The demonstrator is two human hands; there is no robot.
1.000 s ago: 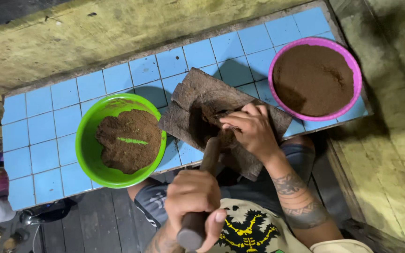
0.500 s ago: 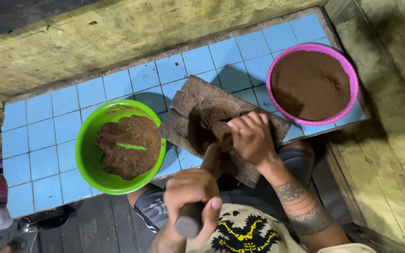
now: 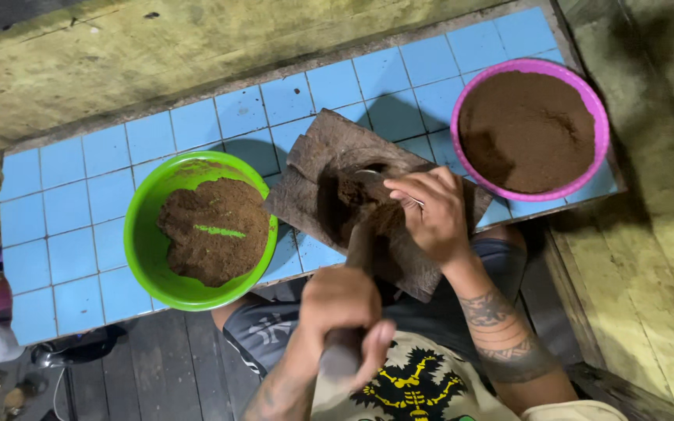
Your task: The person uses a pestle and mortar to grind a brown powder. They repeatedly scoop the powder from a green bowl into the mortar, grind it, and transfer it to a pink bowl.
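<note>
Two round plastic bowls of brown powder on the blue-tiled surface (image 3: 79, 226), green one (image 3: 143, 249) left, pink one (image 3: 596, 168) right, dark wooden slab (image 3: 325, 148) between, left hand (image 3: 343, 304) clenched around a thick wooden pestle (image 3: 346, 343), right hand (image 3: 429, 214) pinching a metal spoon (image 3: 376, 176) over the slab.

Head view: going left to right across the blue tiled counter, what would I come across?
Green bowl holding brown powder → dark wooden board, where the right hand holds a spoon → pink bowl filled with brown powder, all on the tiled counter.
</note>
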